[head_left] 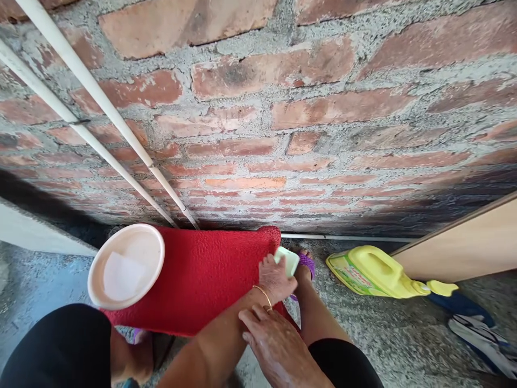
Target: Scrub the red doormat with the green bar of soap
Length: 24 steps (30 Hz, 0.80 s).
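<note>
Block [289, 260] aslant in left hand [276, 279], mat [202, 269] lengthwise along wall [242, 145]

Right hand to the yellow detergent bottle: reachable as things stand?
Probably yes, with a detour: the right hand shows nothing in its grasp and nothing appears to cover the yellow detergent bottle, but the right leg stands between them.

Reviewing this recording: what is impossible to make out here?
All in the head view:
Pale green block: partly covered by the left hand.
Right hand: palm turned away, hiding any grip on the bracelet.
Yellow jug: label's small print too small to read.
Sneaker: cut off by right edge.
</note>
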Available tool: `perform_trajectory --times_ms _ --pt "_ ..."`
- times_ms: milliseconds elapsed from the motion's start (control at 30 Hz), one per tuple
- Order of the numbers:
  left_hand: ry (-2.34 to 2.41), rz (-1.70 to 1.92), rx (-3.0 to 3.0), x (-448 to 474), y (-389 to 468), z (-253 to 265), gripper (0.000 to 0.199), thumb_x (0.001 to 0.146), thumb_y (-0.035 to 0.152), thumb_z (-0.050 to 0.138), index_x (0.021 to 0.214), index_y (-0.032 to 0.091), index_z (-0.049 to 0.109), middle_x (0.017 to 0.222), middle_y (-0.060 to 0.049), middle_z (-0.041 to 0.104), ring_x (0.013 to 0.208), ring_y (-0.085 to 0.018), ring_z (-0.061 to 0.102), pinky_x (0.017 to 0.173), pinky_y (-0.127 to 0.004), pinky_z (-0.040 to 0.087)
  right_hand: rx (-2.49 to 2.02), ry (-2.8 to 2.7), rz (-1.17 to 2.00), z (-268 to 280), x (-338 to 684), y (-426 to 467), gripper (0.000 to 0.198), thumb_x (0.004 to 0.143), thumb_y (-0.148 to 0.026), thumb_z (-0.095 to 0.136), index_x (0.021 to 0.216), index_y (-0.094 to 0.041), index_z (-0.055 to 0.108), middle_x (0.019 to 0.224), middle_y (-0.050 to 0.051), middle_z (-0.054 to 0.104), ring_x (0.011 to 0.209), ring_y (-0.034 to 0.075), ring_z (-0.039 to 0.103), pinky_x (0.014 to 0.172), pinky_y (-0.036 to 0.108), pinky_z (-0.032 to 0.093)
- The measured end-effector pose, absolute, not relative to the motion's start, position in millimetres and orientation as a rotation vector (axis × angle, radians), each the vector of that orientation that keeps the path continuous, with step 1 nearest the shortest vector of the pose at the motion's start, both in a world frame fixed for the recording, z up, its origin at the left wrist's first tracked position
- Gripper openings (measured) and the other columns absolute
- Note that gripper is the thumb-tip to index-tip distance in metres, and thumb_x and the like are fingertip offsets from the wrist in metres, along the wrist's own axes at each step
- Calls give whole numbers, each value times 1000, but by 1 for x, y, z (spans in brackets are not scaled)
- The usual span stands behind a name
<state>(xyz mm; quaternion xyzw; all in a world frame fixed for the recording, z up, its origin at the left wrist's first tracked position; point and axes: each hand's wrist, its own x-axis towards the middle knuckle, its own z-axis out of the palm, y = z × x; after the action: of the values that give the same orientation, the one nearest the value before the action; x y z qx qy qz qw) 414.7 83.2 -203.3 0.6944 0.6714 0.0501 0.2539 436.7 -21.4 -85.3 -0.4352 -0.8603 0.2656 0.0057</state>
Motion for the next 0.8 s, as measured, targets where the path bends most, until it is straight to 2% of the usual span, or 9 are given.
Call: perform_trajectory --times_ms 67,133,267,367,467,633,800 --pt "1733 164 1916 414 71 -200 72 80 47 62 147 25 48 126 -13 57 112 -31 53 96 -42 44 -1347 -2675 819 -84 438 -19 29 83 -9 54 105 -23 66 112 6 71 102 23 66 88 34 49" --pt "1854 213 1853 386 62 -197 70 83 46 61 148 25 46 124 -12 58 110 -30 54 95 -41 45 -1356 -2674 832 -83 439 -18 33 84 -10 53 111 -23 67 117 7 70 105 24 66 90 35 50" --pt "2355 254 1567 277 47 -194 58 88 38 57 143 21 51 114 -13 61 104 -28 58 93 -39 47 -1375 -2651 886 -83 442 -20 34 89 -15 48 115 -26 67 111 7 72 102 22 67 91 34 50" --pt "2673 180 1314 199 30 -197 57 91 39 54 141 14 52 110 -17 61 100 -29 61 88 -40 50 -1338 -2624 861 -82 443 -19 32 90 -18 48 114 -27 66 109 7 72 102 22 67 90 33 50" --pt "2843 123 1125 163 17 -202 59 91 40 52 141 10 50 110 -19 62 98 -31 63 82 -41 52 -1325 -2611 814 -78 446 -17 30 91 -19 46 112 -27 66 103 7 72 99 21 67 88 33 51" --pt "2807 113 1166 206 22 -207 61 91 42 52 143 10 49 110 -19 61 97 -30 63 78 -39 52 -1442 -2649 794 -69 454 -13 28 90 -19 45 106 -25 67 99 8 72 95 23 69 85 34 53" --pt "2463 140 1569 324 13 -225 59 86 38 60 141 17 55 116 -19 62 105 -32 61 87 -45 52 -1477 -2578 910 -70 459 -10 35 90 -19 41 112 -23 69 116 11 73 112 25 67 97 39 52"
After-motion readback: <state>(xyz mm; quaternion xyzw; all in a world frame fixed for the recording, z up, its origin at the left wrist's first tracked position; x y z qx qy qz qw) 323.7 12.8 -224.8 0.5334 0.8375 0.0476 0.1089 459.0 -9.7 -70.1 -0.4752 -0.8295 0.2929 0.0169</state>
